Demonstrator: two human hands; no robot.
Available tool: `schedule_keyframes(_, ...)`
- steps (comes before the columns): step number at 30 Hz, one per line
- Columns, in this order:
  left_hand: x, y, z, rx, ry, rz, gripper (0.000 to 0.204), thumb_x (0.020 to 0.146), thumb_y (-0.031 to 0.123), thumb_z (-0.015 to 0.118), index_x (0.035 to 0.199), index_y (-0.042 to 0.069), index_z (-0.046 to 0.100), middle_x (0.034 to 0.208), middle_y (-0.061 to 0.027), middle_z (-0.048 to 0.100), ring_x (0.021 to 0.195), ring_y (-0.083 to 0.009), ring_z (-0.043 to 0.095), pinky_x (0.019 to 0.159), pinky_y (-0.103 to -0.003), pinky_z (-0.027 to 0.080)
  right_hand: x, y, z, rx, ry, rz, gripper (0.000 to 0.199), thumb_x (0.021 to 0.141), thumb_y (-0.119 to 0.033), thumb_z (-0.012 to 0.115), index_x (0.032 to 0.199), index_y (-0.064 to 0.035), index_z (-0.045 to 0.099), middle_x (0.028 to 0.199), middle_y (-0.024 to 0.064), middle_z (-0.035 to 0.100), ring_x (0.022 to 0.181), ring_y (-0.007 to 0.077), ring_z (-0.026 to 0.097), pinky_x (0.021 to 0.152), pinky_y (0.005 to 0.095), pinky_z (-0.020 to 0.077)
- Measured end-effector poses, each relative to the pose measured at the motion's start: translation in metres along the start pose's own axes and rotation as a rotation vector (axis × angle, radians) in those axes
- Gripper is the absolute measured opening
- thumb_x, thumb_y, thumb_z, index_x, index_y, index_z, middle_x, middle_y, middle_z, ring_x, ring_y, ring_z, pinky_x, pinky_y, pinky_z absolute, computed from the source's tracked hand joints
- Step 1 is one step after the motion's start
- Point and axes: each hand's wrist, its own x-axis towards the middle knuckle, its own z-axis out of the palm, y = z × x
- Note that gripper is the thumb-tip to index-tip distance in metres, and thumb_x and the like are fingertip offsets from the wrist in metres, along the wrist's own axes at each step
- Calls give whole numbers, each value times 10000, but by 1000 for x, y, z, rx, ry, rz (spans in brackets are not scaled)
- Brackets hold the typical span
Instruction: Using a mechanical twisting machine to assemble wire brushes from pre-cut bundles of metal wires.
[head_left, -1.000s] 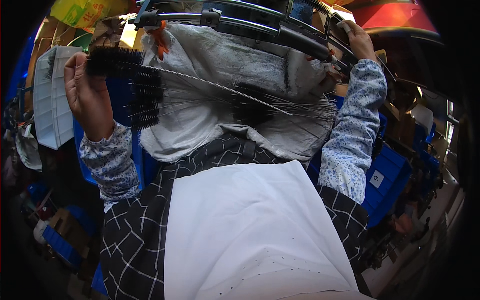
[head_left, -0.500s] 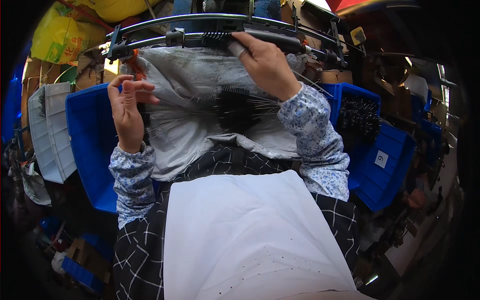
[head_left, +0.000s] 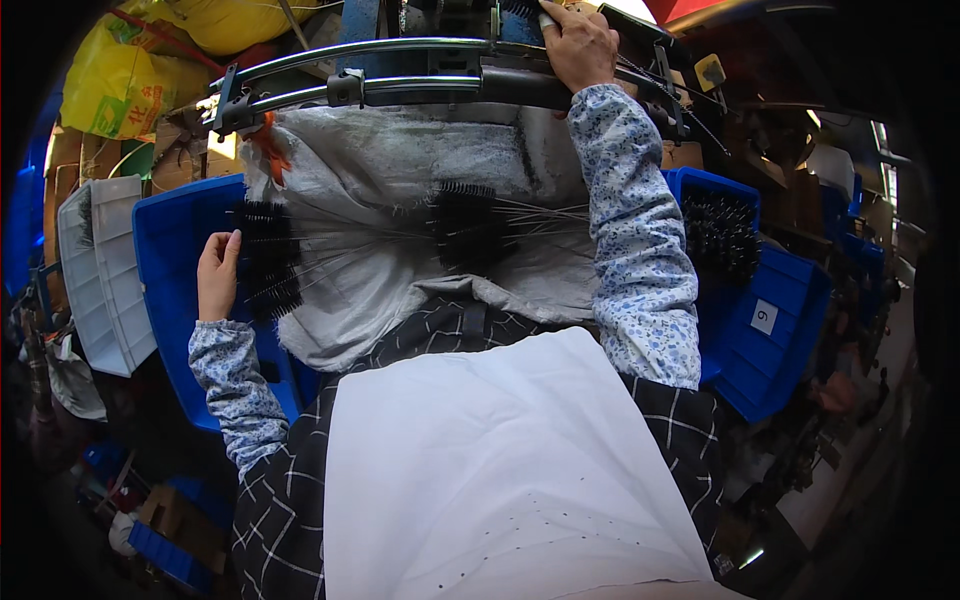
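Note:
My right hand (head_left: 582, 48) is up at the machine, closed around a twisted-wire brush whose black bristles (head_left: 520, 8) show at the top edge of the head view. Thin wire runs out to the right behind that hand. My left hand (head_left: 217, 276) is at the left edge of the grey cloth (head_left: 350, 290), thumb and fingertips pinched at the end of a black bristle brush (head_left: 265, 225). Several such brushes lie there. Another bunch of black brushes (head_left: 465, 225) rests mid-cloth, wire stems pointing right.
Curved metal rails (head_left: 380, 50) cross in front of me. A blue bin (head_left: 175, 290) stands left beside a light grey crate (head_left: 105, 275). On the right, a blue bin (head_left: 765, 330) stands near a pile of black brushes (head_left: 720, 235). Yellow bags (head_left: 115, 90) lie far left.
My right hand has moved up and right, away from the rail, with the brush. My left hand has dropped down and left to the brushes at the cloth's edge.

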Motion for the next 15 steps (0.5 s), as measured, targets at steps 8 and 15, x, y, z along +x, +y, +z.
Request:
schedule_keyframes(8,-7,29,1,5,215,189,251,851,257,474,781,17,492,629,32,421,582,-53,350,521,-191,303,8,10,13,-48,-107,29,337,772,-92,345,987,-203,581,943,31,559,1061,265,367,769,458,306)
schedule_keyframes(15,-18,62,-45,-316,590,481,176,867,182,444,877,19,508,784,-18,524,746,-76,490,694,-190,388,-4,18,17,-246,68,-73,422,727,-184,480,1145,-142,444,1081,94,459,1064,279,365,853,451,281)
